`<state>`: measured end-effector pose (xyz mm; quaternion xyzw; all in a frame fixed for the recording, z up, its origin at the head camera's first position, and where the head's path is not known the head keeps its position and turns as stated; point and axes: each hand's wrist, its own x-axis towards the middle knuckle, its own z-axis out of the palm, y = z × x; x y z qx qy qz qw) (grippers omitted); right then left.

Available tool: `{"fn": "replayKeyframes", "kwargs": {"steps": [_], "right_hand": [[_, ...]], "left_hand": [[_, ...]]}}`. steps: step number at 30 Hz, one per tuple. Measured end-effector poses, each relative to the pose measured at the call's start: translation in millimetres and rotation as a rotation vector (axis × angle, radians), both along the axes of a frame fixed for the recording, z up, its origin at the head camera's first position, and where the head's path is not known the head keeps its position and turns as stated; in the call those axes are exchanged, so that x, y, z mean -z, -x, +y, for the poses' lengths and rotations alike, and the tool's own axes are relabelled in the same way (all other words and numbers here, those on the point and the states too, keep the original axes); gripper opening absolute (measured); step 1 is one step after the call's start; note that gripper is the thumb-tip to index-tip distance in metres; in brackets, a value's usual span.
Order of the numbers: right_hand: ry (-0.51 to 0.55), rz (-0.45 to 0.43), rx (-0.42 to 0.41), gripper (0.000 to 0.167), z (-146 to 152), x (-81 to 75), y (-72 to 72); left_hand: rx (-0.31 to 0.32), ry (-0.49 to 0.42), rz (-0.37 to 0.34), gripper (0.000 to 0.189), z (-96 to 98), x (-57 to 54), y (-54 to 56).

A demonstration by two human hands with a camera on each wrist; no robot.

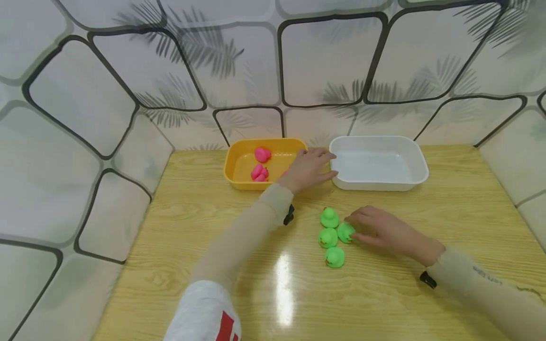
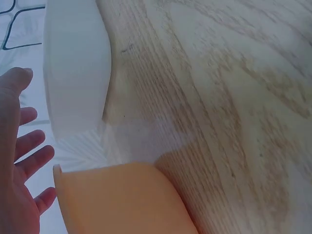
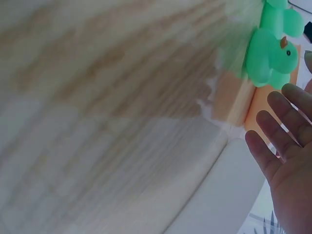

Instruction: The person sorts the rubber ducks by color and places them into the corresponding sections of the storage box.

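My left hand [image 1: 308,169] hovers over the right end of a yellow tray [image 1: 237,183], its fingers spread and reaching toward the left rim of a white tray [image 1: 379,185]. Nothing is in that hand. Pink rubber ducks [image 1: 262,154] lie inside the yellow tray, and part of its right side is hidden by my hand. On the table, several green rubber ducks [image 1: 334,257] sit in a close group. At the rightmost green duck [image 1: 345,232] is my right hand [image 1: 386,233], fingers extended over it and thumb beside it. In the right wrist view those fingers [image 3: 263,148] look straight, near a green duck [image 3: 265,56].
Both trays stand at the back of the wooden table [image 1: 179,246], against a wall with a stone and leaf pattern [image 1: 243,66]. A gap of bare wood separates the two trays. My left forearm [image 1: 243,237] crosses the table in front of the yellow tray.
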<state>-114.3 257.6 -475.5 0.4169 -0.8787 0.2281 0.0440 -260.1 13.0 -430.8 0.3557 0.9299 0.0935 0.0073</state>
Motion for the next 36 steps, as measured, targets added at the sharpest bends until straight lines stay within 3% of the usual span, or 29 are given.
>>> {"fn": "replayKeyframes", "kwargs": {"steps": [8,21,36], "right_hand": [[0.012,0.008,-0.012,0.039,-2,2.7,-6.8],[0.004,0.043,-0.021,0.04,-2,8.7,-10.0],[0.005,0.048,-0.034,0.036,-3,5.8,-10.8]], "left_hand": [[-0.016,0.078,-0.041,0.065,12.5,4.1,-1.8],[-0.046,0.154,0.015,0.069,17.5,7.5,-2.6],[-0.056,0.131,0.009,0.069,12.7,9.4,-0.3]]}}
